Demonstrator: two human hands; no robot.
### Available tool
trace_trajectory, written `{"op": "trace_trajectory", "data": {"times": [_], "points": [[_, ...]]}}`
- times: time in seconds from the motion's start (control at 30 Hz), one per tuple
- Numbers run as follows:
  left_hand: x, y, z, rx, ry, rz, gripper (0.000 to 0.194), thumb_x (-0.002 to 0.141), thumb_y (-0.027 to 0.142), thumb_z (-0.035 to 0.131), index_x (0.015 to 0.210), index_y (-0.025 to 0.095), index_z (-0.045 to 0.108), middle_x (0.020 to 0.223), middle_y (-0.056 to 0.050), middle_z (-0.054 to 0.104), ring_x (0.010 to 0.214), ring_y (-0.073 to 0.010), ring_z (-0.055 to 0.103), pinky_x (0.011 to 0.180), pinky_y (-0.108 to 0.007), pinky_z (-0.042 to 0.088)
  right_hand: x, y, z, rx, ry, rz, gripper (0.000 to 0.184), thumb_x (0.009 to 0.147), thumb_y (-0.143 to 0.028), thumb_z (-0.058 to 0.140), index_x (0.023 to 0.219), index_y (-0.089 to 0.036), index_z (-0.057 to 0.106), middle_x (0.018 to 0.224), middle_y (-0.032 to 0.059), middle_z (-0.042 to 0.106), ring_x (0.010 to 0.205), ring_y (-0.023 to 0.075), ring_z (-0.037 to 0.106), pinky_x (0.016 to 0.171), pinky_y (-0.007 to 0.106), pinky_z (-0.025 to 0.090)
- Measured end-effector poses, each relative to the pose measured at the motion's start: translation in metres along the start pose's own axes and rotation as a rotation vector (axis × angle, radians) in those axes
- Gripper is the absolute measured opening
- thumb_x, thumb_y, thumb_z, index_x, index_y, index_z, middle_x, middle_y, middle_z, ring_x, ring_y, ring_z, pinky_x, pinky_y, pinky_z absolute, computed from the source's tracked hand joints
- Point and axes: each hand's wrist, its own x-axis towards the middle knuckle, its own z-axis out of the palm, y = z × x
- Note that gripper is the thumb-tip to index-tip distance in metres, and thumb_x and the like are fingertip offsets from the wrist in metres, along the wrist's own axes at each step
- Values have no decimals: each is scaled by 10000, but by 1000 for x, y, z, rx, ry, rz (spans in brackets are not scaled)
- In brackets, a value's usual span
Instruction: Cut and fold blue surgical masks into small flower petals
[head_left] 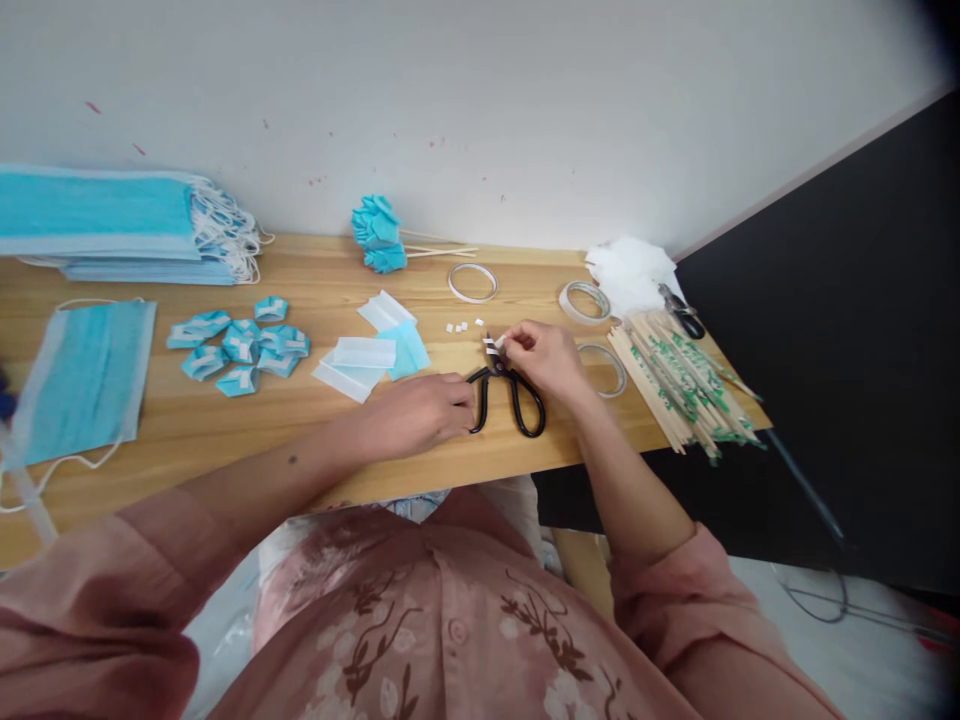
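Observation:
Black-handled scissors (510, 392) lie on the wooden table (225, 430) in front of me. My left hand (420, 412) rests curled on the table, its fingertips at the left scissor handle. My right hand (546, 358) hovers just above the blades and pinches a small white piece of tape (493, 345) between thumb and fingers. Several tiny white tape bits (463, 326) lie just behind. White and blue cut mask strips (371, 352) lie to the left.
A stack of blue face masks (112, 225) sits far left, one mask (82, 375) lies flat. Several folded blue pieces (240, 348), a blue flower on sticks (379, 235), tape rolls (472, 282) (585, 300), a bundle of wooden sticks (682, 385), white tissue (630, 270).

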Motion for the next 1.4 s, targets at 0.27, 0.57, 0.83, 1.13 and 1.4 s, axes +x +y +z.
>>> {"op": "trace_trajectory", "data": {"times": [0.27, 0.57, 0.83, 1.13, 1.4], "points": [[0, 1, -3, -214, 72, -75, 262, 1034, 366, 586, 929, 192, 752, 965, -65, 754, 904, -186, 670, 810, -311, 488, -11, -19, -14, 527, 62, 91, 152, 787, -358, 731, 805, -208, 712, 754, 22, 718, 654, 148, 642, 615, 278, 546], [1, 4, -26, -877, 366, -677, 315, 885, 480, 751, 913, 173, 812, 895, -57, 794, 827, -165, 696, 791, -276, 541, -48, -56, 8, 54, 379, -659, 104, 963, -171, 656, 941, -233, 736, 865, 29, 786, 731, 158, 712, 680, 299, 586], [6, 6, -30, -1140, 445, -865, 410, 767, 558, 803, 743, 155, 733, 766, -27, 728, 674, -108, 594, 713, -262, 505, -44, -53, 22, -111, 429, -925, 209, 947, -71, 650, 1023, -245, 736, 888, 50, 784, 789, 187, 721, 735, 330, 600], [5, -2, -30, -998, 555, -891, 281, 781, 408, 736, 679, 156, 665, 657, 6, 628, 631, -91, 534, 652, -239, 432, -49, -60, 20, 157, 121, -538, 169, 962, -231, 667, 1104, -251, 755, 1012, 53, 812, 838, 191, 745, 770, 351, 602], [3, 3, -30, -850, 491, -780, 309, 823, 441, 733, 713, 152, 724, 672, -5, 653, 646, -103, 537, 631, -239, 418, -43, -75, 21, 410, 28, -197, 74, 848, -252, 691, 807, -209, 735, 749, -2, 728, 611, 112, 604, 543, 232, 470]]}}
